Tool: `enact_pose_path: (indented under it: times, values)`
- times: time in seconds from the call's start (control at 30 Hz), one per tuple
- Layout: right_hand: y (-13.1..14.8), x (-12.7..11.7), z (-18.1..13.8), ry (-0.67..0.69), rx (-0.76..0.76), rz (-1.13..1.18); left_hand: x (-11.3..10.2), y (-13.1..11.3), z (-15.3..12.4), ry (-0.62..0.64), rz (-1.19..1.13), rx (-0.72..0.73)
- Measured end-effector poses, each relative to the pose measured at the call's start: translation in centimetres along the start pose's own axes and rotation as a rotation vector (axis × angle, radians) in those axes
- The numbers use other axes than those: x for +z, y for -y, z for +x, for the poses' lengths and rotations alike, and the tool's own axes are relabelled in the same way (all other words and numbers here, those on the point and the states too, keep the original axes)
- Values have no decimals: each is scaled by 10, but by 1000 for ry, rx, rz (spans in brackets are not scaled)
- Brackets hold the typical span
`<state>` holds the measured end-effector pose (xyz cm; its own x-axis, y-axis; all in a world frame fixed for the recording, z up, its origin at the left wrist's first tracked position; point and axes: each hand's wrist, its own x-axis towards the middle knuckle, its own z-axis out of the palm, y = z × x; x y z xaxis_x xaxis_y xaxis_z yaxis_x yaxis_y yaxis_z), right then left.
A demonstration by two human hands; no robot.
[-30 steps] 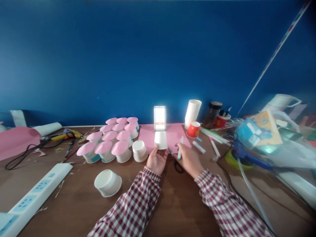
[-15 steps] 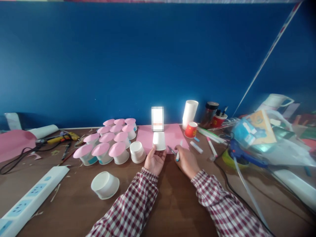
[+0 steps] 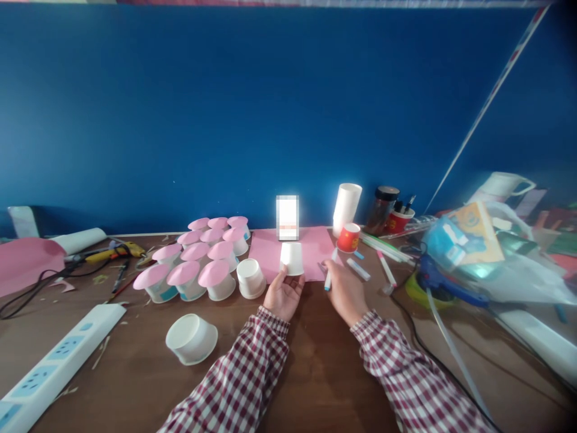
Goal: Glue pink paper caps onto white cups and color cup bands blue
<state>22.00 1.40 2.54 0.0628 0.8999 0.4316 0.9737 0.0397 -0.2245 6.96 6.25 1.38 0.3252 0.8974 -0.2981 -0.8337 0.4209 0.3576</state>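
Observation:
My left hand (image 3: pixel 283 296) grips a white paper cup (image 3: pixel 291 258) near its lower rim, fingers curled under and thumb on the side. The cup is upside down over a pink paper sheet (image 3: pixel 265 246). To its right, my right hand (image 3: pixel 346 291) is closed on a marker pen (image 3: pixel 327 279) with a blue end. A thin dark tip, slightly blurred, also sticks out of that hand towards the cup; I cannot make out what it belongs to. Left of my left hand stands an upturned white cup stack (image 3: pixel 250 278), and nearer lies another white cup (image 3: pixel 192 338).
Several cups topped with pink paper discs (image 3: pixel 184 273) stand at the left. A power strip (image 3: pixel 63 361) lies front left, a glue gun (image 3: pixel 118 251) behind it. At right are a red cup (image 3: pixel 348 238), a tall white cup stack (image 3: pixel 347 207), loose markers (image 3: pixel 386 268) and plastic bags (image 3: pixel 518 264).
My right hand, with the marker in it, has drawn slightly right, away from the cup. The left hand and its cup have barely shifted.

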Motion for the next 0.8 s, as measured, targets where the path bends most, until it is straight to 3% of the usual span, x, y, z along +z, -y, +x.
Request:
enact_pose_path:
  times: [0.27, 0.4, 0.8]
  values:
    - [25, 6, -5, -234, -178, 467, 0, 2, 1, 53, 19, -24]
    - [28, 9, -6, -249, -190, 432, -2, 3, 0, 103, 45, -64]
    - [27, 14, -5, -252, -202, 387, 0, 5, -3, 90, 62, -152]
